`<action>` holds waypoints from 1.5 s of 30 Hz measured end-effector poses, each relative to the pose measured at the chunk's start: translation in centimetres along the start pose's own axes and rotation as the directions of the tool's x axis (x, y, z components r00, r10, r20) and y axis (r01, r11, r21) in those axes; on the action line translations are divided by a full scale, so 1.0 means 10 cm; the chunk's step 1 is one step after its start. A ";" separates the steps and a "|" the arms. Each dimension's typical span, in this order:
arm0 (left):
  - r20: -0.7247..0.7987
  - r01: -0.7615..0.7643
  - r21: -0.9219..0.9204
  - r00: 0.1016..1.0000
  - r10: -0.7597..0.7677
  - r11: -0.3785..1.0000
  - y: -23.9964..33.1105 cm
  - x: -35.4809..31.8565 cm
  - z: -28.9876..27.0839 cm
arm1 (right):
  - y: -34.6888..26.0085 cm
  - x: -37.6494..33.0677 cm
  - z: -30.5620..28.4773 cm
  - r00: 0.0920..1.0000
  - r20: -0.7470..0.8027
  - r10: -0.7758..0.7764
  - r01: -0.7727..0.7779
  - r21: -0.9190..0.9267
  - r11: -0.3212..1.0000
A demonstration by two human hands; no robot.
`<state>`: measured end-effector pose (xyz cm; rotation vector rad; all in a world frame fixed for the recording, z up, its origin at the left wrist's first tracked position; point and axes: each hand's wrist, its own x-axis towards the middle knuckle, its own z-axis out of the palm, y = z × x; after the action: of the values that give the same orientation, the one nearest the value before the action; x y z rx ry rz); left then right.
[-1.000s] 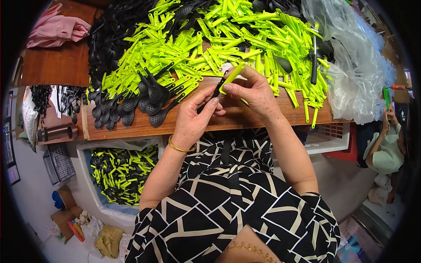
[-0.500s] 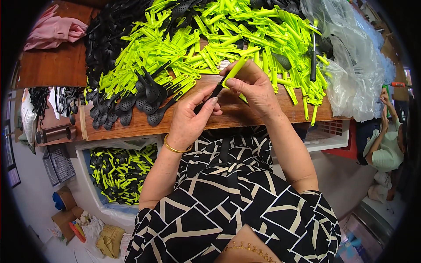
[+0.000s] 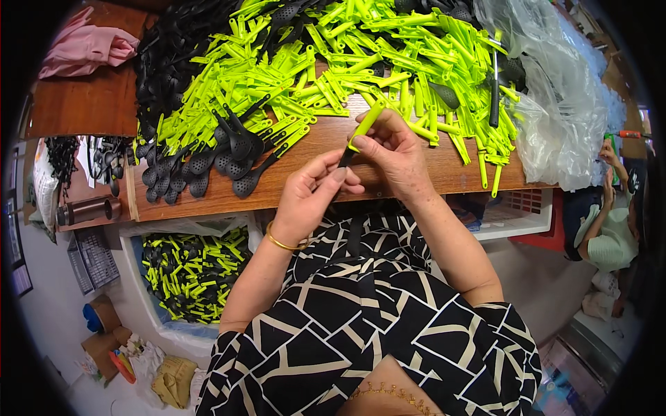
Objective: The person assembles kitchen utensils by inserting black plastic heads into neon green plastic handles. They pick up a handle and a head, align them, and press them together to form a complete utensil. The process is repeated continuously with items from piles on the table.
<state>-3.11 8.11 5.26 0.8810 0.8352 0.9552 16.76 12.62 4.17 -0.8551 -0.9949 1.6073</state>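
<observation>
With forearms extended forward, a black stem (image 3: 347, 157) is pinched between thumb and curled fingers of the left hand (image 3: 307, 191); its lime-green handle (image 3: 370, 119) is held in the closed right hand (image 3: 400, 159). The long axis is slanted away and rightward, green end farthest, above the wooden table (image 3: 461, 177); any lettering is too small to be read. Beyond, loose green handles (image 3: 232, 90) are heaped

Pink cloth (image 3: 90, 45) is lying far left, clear plastic (image 3: 553, 128) far right, a brown bag (image 3: 173, 381) near left.
</observation>
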 end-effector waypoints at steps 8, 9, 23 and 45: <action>0.425 0.426 -0.253 0.856 -0.295 0.869 -0.20 -0.33 -0.28 | -0.18 -0.31 -0.09 0.846 0.505 0.172 -0.133 -0.112 0.985; 0.408 0.416 -0.217 0.861 -0.305 0.883 -0.22 -0.36 -0.27 | -0.16 -0.36 -0.11 0.847 0.502 0.172 -0.101 -0.165 0.981; -0.154 0.194 0.131 0.973 -0.173 0.972 -0.32 -0.17 -0.02 | -0.13 -0.37 -0.44 0.939 0.209 -0.274 0.231 -0.971 0.053; -0.092 0.057 0.430 0.996 -0.019 0.901 -0.14 -0.17 0.18 | -0.55 -0.27 -0.23 0.927 0.361 -0.101 0.363 -0.802 0.474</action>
<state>-1.63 5.65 5.09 1.2063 1.1618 0.7870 21.54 11.16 8.37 -1.0850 -2.1212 0.9040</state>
